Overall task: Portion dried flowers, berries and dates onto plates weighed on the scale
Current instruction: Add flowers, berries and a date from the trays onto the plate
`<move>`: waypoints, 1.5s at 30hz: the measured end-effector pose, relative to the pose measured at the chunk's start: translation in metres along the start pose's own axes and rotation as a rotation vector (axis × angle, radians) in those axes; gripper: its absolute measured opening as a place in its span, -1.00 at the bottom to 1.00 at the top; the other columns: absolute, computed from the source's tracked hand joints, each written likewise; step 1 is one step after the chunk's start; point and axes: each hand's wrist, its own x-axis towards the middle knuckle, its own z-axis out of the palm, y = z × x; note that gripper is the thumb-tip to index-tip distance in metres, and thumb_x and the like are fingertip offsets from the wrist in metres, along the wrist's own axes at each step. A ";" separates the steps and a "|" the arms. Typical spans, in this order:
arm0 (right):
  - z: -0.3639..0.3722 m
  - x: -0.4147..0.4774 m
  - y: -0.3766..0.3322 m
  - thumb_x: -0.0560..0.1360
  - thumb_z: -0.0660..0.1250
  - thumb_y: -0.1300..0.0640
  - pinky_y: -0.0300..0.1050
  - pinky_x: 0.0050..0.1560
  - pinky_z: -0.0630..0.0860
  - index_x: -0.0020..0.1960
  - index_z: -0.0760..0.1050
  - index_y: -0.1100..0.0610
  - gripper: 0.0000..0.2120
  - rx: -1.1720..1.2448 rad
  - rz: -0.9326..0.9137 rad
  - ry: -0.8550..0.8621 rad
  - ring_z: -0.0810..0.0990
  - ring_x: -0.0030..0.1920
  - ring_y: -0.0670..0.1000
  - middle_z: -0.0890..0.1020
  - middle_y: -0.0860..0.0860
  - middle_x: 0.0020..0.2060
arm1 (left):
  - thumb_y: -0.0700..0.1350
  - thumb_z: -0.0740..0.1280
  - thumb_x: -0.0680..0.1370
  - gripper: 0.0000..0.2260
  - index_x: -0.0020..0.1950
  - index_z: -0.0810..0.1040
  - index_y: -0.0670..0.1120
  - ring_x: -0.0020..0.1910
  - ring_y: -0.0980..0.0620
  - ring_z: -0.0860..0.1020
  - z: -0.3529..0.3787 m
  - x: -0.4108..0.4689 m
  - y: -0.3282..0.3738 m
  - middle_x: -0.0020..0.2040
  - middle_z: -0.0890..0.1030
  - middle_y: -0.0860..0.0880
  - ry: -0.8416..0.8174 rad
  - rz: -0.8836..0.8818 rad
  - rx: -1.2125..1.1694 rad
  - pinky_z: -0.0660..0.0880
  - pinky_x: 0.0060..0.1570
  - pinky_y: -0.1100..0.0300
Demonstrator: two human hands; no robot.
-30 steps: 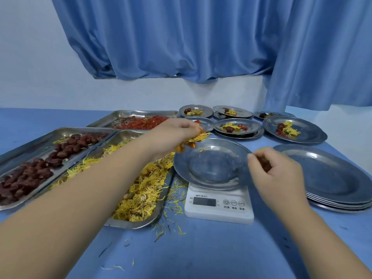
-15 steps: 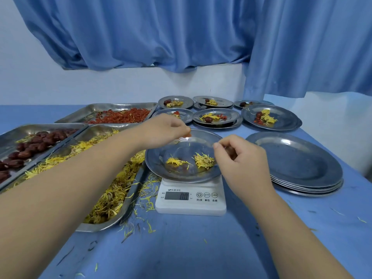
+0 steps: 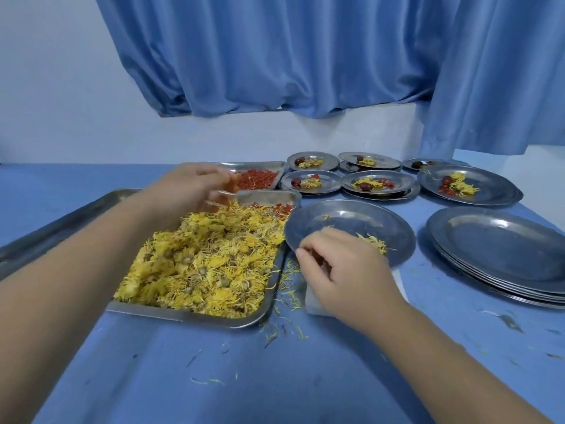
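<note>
Status: part done. Six filled plates point(image 3: 406, 182) stand at the far side of the table point(image 3: 275, 377), each with flowers and a dark date; red berries show plainly on the nearer three only. The plate point(image 3: 397, 221) now being filled sits on the scale point(image 3: 314, 302), just right of the flower tray point(image 3: 189, 316). It carries only a small tuft of flowers point(image 3: 375, 243), with no berries or date seen on it, so this portion is judged barely begun. A stack point(image 3: 501, 255) of empty plates lies to its right, so several portions remain. The left hand point(image 3: 195, 186) hangs with fingers curled down over the near end of the berry tray point(image 3: 260, 163); it is blurred, and whether it pinches berries cannot be told. The right hand point(image 3: 345, 270) is at the plate's near rim with fingers curled; what it holds, if anything, is hidden. A third tray point(image 3: 101, 206) shows only its rim at the left. Writing: none legible. The right hand covers the scale's display, and no brand or label can be read.
</note>
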 end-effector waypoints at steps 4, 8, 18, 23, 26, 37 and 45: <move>0.020 0.008 -0.010 0.52 0.20 0.06 -0.04 -0.38 0.45 -0.19 0.52 0.06 -0.82 -0.027 -0.004 -0.019 0.47 -0.33 -0.03 0.49 -0.08 -0.33 | -0.03 0.33 0.57 -0.84 0.02 0.65 -0.07 -0.05 -0.08 0.69 -0.065 0.004 -0.015 0.01 0.70 -0.09 0.241 -0.065 -0.207 0.62 -0.14 0.09; 0.029 0.002 -0.005 0.52 0.21 0.06 -0.12 -0.40 0.41 -0.19 0.54 0.04 -0.82 -0.115 -0.018 -0.060 0.46 -0.32 -0.06 0.48 -0.10 -0.34 | -0.03 0.29 0.59 -0.83 0.00 0.63 -0.08 -0.16 -0.05 0.62 -0.095 0.011 -0.059 0.03 0.67 -0.16 0.326 -0.188 0.085 0.55 -0.09 0.06; 0.035 0.000 -0.006 0.52 0.15 0.03 -0.17 -0.38 0.38 -0.20 0.52 0.02 -0.78 -0.110 -0.091 0.016 0.40 -0.31 -0.10 0.43 -0.15 -0.34 | -0.31 0.13 0.57 -0.55 0.45 0.41 -0.10 0.42 -0.13 0.36 -0.114 0.021 -0.156 0.46 0.40 -0.14 0.018 -0.524 1.030 0.27 0.38 0.00; 0.034 0.001 -0.003 0.52 0.15 0.03 -0.15 -0.37 0.39 -0.20 0.51 0.01 -0.78 -0.088 -0.065 0.008 0.36 -0.31 -0.13 0.41 -0.17 -0.35 | -0.35 0.25 0.50 -0.59 0.30 0.57 -0.06 0.22 -0.11 0.51 -0.124 0.017 -0.167 0.32 0.55 -0.13 0.102 -0.456 1.005 0.42 0.24 0.02; 0.035 0.001 -0.003 0.53 0.16 0.04 -0.19 -0.33 0.35 -0.20 0.52 0.03 -0.79 -0.073 -0.067 0.016 0.34 -0.31 -0.14 0.39 -0.18 -0.35 | -0.33 0.29 0.48 -0.65 0.18 0.63 -0.04 0.04 -0.06 0.56 -0.124 0.016 -0.166 0.21 0.61 -0.11 0.156 -0.417 0.945 0.49 0.08 0.10; 0.006 0.005 0.009 0.49 0.36 0.26 -0.31 -0.27 0.36 -0.23 0.56 0.07 -0.84 0.126 0.192 0.194 0.50 -0.24 -0.06 0.57 -0.10 -0.38 | 0.03 0.32 0.57 -0.87 0.09 0.57 0.08 -0.39 0.14 0.55 -0.083 0.014 -0.090 -0.17 0.63 0.10 0.290 -0.072 0.500 0.38 -0.42 0.32; -0.023 0.011 0.033 0.49 0.33 0.09 -0.18 -0.42 0.32 -0.23 0.59 0.02 -0.86 0.612 0.682 0.439 0.37 -0.47 -0.14 0.50 -0.08 -0.48 | 0.03 0.33 0.57 -0.73 0.27 0.53 0.17 -0.17 0.28 0.50 0.024 0.022 -0.024 0.08 0.56 0.14 -0.033 0.232 0.608 0.39 -0.17 0.37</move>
